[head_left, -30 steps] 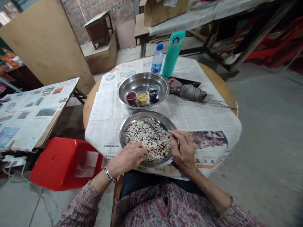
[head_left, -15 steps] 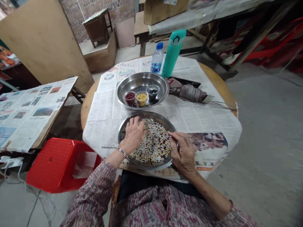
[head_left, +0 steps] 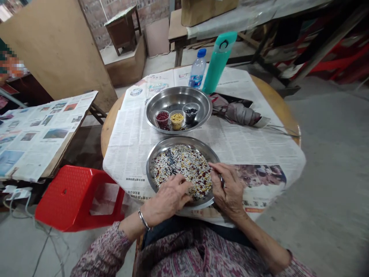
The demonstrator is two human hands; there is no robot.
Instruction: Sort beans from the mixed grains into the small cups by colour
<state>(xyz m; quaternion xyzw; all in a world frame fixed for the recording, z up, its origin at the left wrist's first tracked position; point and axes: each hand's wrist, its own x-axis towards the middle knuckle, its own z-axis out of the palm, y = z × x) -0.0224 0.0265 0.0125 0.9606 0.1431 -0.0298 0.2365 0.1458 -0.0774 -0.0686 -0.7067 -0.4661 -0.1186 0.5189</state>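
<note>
A shallow steel tray in front of me holds a spread of mixed white, yellow, dark red and black grains and beans. Over its near side is my left hand, palm down, fingers bent and somewhat apart, tips at the grains. My right hand is closed at the tray's right edge; a small dark piece shows between its fingers, too small to name. Behind stands a steel basin with three clear cups inside: red beans, yellow beans and black beans.
Newspaper covers the round table. A water bottle, a teal flask and a folded umbrella stand or lie beyond the basin and to its right. A red stool and a newspaper-covered table are at left.
My left hand has moved from the tray's far left to its near side, uncovering a thinner, darker patch among the grains. My right hand stays at the right edge. The view has shifted slightly.
</note>
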